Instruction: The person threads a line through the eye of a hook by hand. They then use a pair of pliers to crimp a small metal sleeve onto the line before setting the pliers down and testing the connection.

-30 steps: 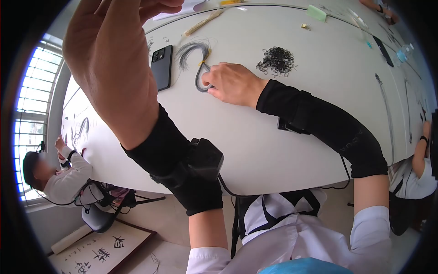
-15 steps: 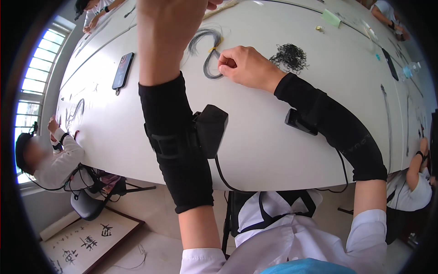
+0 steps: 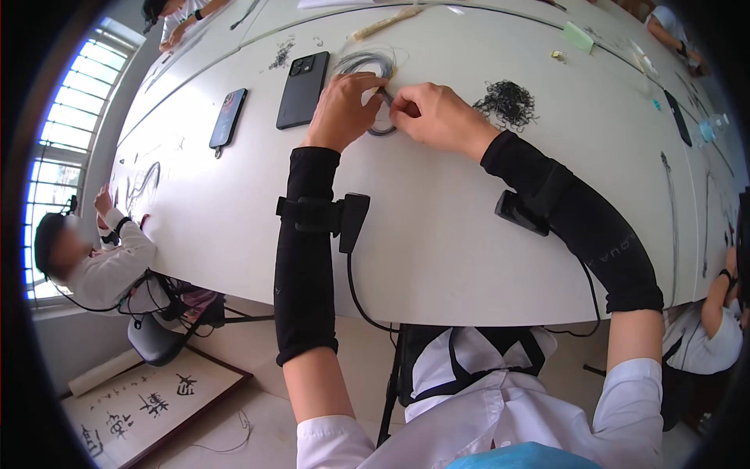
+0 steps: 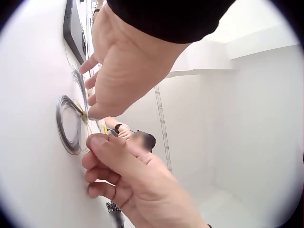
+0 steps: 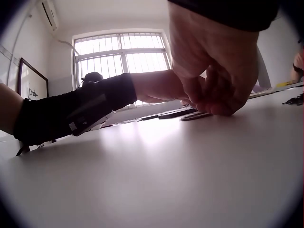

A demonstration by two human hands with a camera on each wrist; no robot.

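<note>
A looped bundle of thin grey strands (image 3: 364, 61) lies on the white table, bound at its neck by a yellow tie (image 4: 84, 116). Over that neck is my left hand (image 3: 340, 109), its fingers loosely bent and spread, the tips at the tie. My right hand (image 3: 441, 117) is beside the loop; in the left wrist view its thumb and forefinger meet, apparently on a thin strand that runs from the tie, and the other fingers are curled. In the right wrist view, my right hand (image 5: 216, 61) hides most of the bundle.
A dark phone (image 3: 302, 90) and another phone (image 3: 227, 121) are to the left. A heap of small black pieces (image 3: 506, 105) lies to the right. Farther back are a straw-coloured bundle (image 3: 385, 24) and a green paper (image 3: 577, 37). Other people sit around the table.
My left hand has come down from high near the camera to the neck of the bundle. My right hand has stayed beside the loop.
</note>
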